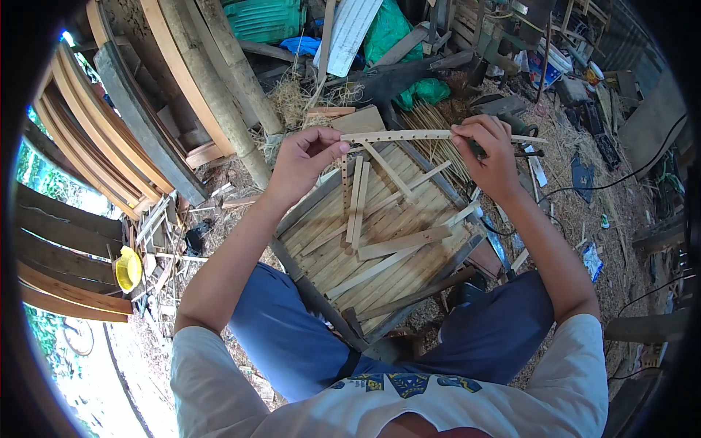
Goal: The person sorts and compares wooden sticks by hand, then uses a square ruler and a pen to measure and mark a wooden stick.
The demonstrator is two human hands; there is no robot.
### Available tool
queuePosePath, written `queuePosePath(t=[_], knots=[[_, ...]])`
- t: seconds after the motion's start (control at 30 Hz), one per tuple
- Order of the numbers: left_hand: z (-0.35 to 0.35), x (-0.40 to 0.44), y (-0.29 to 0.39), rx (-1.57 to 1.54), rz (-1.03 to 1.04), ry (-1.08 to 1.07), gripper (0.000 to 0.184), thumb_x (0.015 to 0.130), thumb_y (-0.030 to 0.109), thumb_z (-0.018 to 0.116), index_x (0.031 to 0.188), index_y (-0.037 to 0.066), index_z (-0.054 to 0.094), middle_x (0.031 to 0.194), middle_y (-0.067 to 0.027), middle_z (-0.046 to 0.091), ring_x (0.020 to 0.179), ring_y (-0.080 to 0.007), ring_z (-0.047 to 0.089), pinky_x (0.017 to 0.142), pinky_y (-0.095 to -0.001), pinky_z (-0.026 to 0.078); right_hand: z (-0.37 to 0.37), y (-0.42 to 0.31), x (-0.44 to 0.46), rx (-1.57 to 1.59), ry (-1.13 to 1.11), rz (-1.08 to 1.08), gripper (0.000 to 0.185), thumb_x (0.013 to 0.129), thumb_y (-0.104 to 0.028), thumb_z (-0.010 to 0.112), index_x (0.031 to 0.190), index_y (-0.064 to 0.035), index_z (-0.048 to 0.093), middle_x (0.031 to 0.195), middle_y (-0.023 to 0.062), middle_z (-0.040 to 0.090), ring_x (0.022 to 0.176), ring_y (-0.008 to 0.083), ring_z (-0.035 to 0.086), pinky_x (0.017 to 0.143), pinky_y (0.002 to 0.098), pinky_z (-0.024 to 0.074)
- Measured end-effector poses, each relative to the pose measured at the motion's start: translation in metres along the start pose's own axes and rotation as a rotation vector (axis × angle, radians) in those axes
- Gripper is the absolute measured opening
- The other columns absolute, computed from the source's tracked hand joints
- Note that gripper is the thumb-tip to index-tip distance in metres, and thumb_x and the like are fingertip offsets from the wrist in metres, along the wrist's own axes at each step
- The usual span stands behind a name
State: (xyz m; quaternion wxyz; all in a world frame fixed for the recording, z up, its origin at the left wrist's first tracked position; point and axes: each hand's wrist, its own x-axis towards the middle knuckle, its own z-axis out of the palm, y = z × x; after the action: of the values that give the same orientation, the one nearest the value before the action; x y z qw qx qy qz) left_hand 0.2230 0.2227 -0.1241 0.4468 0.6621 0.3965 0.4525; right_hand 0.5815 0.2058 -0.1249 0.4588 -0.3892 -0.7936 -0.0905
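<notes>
Holding drilled wooden strip (409,136) above far part of slatted table (310,232). Left hand (310,162) pinches left end; right hand (488,151) pinches nearer right end, fingertips closed on it. Loose wood pieces (404,243) below.

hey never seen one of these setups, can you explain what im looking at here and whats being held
There's no machine here, just a person's two bare hands. The only picture comes from a camera worn on their head, looking forward and down.

The left hand and right hand hold up a thin wooden strip dotted with a row of small dark marks, probably holes.

Below is a low slatted table with loose pieces of wood lying on it. At the bottom are the person's own shirt and blue trousers.
</notes>
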Motion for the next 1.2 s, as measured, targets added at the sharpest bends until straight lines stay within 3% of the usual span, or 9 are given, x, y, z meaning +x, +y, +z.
queuePosePath(t=[0.2, 0.4, 0.6, 1.2], knots=[[-0.003, 0.000, 0.000, 0.025, 0.021, 0.001, 0.017, 0.098, 0.008, 0.078, 0.113, 0.001, 0.074, 0.101, 0.0002, 0.074, 0.091, -0.0050, 0.066, 0.080, -0.0220, 0.053, 0.000, -0.002, -0.001, -0.003, -0.006, 0.013, 0.013, 0.091, -0.008, 0.080, 0.103, -0.0090, 0.076, 0.100, 0.0027, 0.069, 0.096, 0.0232, 0.065, 0.092, 0.0393, 0.0396], [-0.009, 0.001, -0.003, 0.025, 0.037, -0.030, 0.018, 0.099, 0.005, 0.075, 0.117, 0.000, 0.072, 0.106, -0.0034, 0.075, 0.100, -0.0097, 0.069, 0.093, -0.0280, 0.056, 0.001, -0.005, -0.001, -0.003, -0.001, 0.026, 0.014, 0.090, -0.008, 0.080, 0.103, -0.0102, 0.076, 0.101, 0.0016, 0.069, 0.097, 0.0223, 0.064, 0.094, 0.0393, 0.0378], [-0.008, 0.001, -0.004, 0.005, 0.044, -0.009, 0.020, 0.096, 0.006, 0.080, 0.114, 0.001, 0.074, 0.105, -0.0039, 0.077, 0.097, -0.0089, 0.070, 0.088, -0.0251, 0.058, 0.001, -0.005, -0.002, 0.000, 0.007, 0.020, 0.014, 0.090, -0.009, 0.081, 0.103, -0.0106, 0.076, 0.101, 0.0017, 0.070, 0.098, 0.0221, 0.065, 0.093, 0.0389, 0.0373], [-0.012, 0.000, 0.002, -0.033, 0.021, -0.046, 0.029, 0.094, 0.003, 0.081, 0.121, 0.000, 0.072, 0.109, -0.0060, 0.075, 0.101, -0.0109, 0.071, 0.094, -0.0261, 0.059, -0.001, -0.006, -0.001, -0.002, -0.012, 0.023, 0.012, 0.091, -0.011, 0.080, 0.102, -0.0108, 0.077, 0.101, 0.0009, 0.070, 0.098, 0.0213, 0.064, 0.093, 0.0395, 0.0367]])
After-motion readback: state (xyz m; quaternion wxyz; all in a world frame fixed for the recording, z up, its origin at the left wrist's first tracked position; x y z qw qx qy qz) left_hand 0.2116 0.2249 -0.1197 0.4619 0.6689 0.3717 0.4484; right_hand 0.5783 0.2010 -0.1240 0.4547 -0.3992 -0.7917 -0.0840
